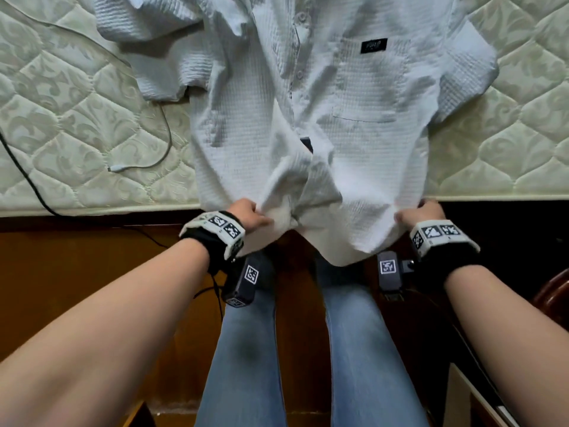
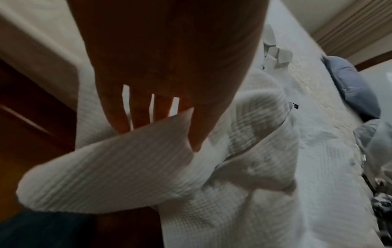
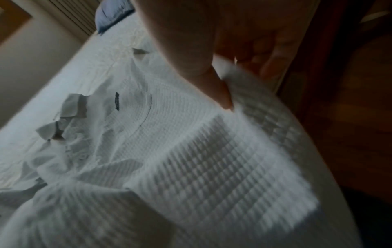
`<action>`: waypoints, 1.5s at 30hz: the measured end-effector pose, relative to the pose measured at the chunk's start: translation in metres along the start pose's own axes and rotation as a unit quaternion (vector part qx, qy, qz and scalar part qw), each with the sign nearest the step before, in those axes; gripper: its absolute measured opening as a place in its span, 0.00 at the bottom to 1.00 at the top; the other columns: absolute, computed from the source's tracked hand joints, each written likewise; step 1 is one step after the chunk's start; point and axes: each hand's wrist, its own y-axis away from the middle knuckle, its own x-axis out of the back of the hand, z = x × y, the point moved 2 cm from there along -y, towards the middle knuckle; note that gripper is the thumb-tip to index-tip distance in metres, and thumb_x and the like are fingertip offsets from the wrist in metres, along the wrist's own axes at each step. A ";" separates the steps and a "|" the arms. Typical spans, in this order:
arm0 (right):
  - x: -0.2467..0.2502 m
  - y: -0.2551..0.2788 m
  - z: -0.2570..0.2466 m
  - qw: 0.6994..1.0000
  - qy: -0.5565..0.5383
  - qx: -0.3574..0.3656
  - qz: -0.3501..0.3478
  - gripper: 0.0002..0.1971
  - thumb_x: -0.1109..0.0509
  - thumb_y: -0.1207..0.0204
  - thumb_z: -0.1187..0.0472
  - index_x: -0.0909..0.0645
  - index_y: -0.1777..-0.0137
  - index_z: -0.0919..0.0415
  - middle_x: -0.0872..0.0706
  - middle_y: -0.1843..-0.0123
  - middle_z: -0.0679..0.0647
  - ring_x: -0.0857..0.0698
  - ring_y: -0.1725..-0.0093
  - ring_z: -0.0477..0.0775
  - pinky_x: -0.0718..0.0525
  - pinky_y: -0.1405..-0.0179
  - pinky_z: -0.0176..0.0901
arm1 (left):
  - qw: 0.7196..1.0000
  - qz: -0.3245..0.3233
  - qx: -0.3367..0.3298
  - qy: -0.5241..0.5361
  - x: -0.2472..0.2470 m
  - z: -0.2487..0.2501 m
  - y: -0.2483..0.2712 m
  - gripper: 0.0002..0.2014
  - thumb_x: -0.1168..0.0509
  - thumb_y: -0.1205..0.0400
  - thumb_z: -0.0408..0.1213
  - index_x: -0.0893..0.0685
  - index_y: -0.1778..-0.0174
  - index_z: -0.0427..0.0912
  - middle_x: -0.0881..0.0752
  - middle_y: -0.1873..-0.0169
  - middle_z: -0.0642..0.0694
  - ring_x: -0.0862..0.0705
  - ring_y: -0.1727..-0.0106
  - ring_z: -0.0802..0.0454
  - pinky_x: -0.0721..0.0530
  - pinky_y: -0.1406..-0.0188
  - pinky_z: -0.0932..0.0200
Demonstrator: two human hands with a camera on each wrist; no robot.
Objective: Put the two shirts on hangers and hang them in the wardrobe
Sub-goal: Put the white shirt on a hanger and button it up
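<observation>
A white waffle-textured short-sleeved shirt (image 1: 311, 97) lies front up on the mattress (image 1: 61, 118), with a black label on its chest pocket. Its hem hangs over the bed's near edge. My left hand (image 1: 251, 215) grips the hem at the left, and the cloth bunches beside it. My right hand (image 1: 423, 212) pinches the hem at the right corner. In the left wrist view the thumb lies over a fold of the shirt (image 2: 212, 176) with the fingers behind. In the right wrist view the thumb and fingers pinch the shirt's (image 3: 191, 167) edge. No hanger or second shirt is identifiable.
A white charging cable (image 1: 138, 143) and a black cable (image 1: 27, 177) lie on the mattress at the left. A dark wooden bed frame (image 1: 92, 257) runs below the mattress edge. My legs in blue jeans stand against it. A blue pillow (image 2: 352, 87) lies at the bed's far end.
</observation>
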 end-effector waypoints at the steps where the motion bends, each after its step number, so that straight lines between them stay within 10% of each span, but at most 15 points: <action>1: -0.003 0.000 0.004 1.000 0.005 -0.006 -0.009 0.24 0.27 0.31 0.68 0.24 0.33 0.69 0.19 0.33 0.65 0.19 0.34 0.63 0.23 0.36 0.47 | 0.999 0.012 0.013 0.027 -0.002 -0.005 -0.003 0.16 0.33 0.21 0.46 0.19 0.66 0.36 0.19 0.64 0.38 0.20 0.58 0.44 0.27 0.68 0.57; 3: -0.005 -0.003 0.001 1.000 -0.011 -0.007 0.001 0.29 0.25 0.31 0.63 0.27 0.31 0.69 0.21 0.31 0.65 0.22 0.32 0.64 0.26 0.32 0.49 | 0.992 0.091 0.021 0.091 0.005 -0.011 -0.009 0.18 0.37 0.19 0.48 0.21 0.69 0.38 0.17 0.64 0.36 0.17 0.55 0.41 0.21 0.57 0.52; 8: -0.003 -0.009 -0.034 0.989 -0.118 0.048 0.070 0.27 0.27 0.29 0.60 0.29 0.31 0.68 0.21 0.31 0.64 0.21 0.33 0.63 0.26 0.35 0.46 | 0.941 0.291 0.049 0.167 0.040 -0.013 -0.016 0.26 0.33 0.22 0.42 0.31 0.30 0.39 0.35 0.28 0.36 0.24 0.34 0.40 0.28 0.32 0.52; 15: 0.000 -0.008 -0.056 0.998 -0.028 0.055 -0.013 0.15 0.35 0.24 0.65 0.19 0.39 0.71 0.16 0.38 0.67 0.18 0.37 0.66 0.21 0.39 0.49 | 0.933 0.283 0.124 0.186 0.061 0.000 -0.024 0.16 0.43 0.20 0.28 0.30 0.36 0.34 0.18 0.40 0.33 0.20 0.41 0.34 0.25 0.44 0.49; 20: 0.028 -0.007 -0.057 0.990 -0.108 0.089 0.008 0.17 0.34 0.23 0.58 0.21 0.37 0.65 0.16 0.38 0.62 0.19 0.38 0.61 0.25 0.41 0.44 | 0.954 0.246 0.001 0.171 0.062 0.057 -0.014 0.19 0.42 0.21 0.29 0.34 0.35 0.39 0.18 0.45 0.34 0.19 0.56 0.41 0.24 0.56 0.54; 23: 0.045 -0.028 -0.056 0.978 -0.188 0.086 0.012 0.16 0.36 0.21 0.54 0.19 0.40 0.63 0.15 0.39 0.62 0.18 0.38 0.63 0.23 0.34 0.52 | 0.960 0.211 -0.081 0.164 0.054 0.105 -0.013 0.20 0.40 0.22 0.30 0.31 0.33 0.41 0.20 0.43 0.38 0.18 0.51 0.44 0.17 0.46 0.48; 28: 0.074 -0.104 -0.057 0.970 -0.234 0.070 0.001 0.22 0.35 0.28 0.51 0.24 0.36 0.60 0.15 0.43 0.60 0.21 0.51 0.56 0.24 0.59 0.42 | 0.968 0.139 -0.128 0.163 0.026 0.186 -0.029 0.17 0.38 0.20 0.33 0.27 0.34 0.41 0.20 0.38 0.41 0.19 0.44 0.46 0.18 0.39 0.48; 32: 0.109 -0.147 -0.080 0.984 -0.153 0.092 -0.024 0.31 0.31 0.29 0.63 0.35 0.25 0.58 0.18 0.40 0.58 0.17 0.42 0.59 0.22 0.35 0.52 | 0.969 0.094 -0.133 0.186 -0.001 0.242 -0.051 0.16 0.36 0.19 0.35 0.25 0.35 0.40 0.19 0.39 0.41 0.20 0.48 0.49 0.20 0.44 0.54; 39: 0.128 -0.179 -0.123 0.966 -0.101 0.217 -0.097 0.23 0.29 0.28 0.68 0.24 0.32 0.67 0.18 0.34 0.59 0.21 0.33 0.54 0.27 0.44 0.31 | 0.963 0.128 -0.136 0.194 -0.030 0.302 -0.073 0.33 0.23 0.33 0.51 0.25 0.35 0.42 0.26 0.38 0.41 0.19 0.42 0.47 0.21 0.33 0.53; 42: 0.130 -0.175 -0.130 0.944 -0.159 0.248 -0.148 0.17 0.32 0.26 0.71 0.20 0.37 0.71 0.14 0.42 0.56 0.19 0.47 0.42 0.23 0.56 0.26 | 0.968 0.141 -0.127 0.166 -0.034 0.312 -0.078 0.37 0.20 0.37 0.51 0.26 0.37 0.41 0.27 0.41 0.43 0.21 0.44 0.50 0.24 0.33 0.58; 45: 0.141 -0.170 -0.131 0.927 -0.220 0.257 -0.160 0.07 0.36 0.23 0.71 0.18 0.59 0.63 0.15 0.76 0.37 0.23 0.75 0.26 0.27 0.68 0.18 | 0.975 0.138 -0.127 0.123 -0.031 0.318 -0.076 0.15 0.24 0.29 0.43 0.26 0.61 0.44 0.24 0.65 0.49 0.24 0.59 0.49 0.26 0.62 0.59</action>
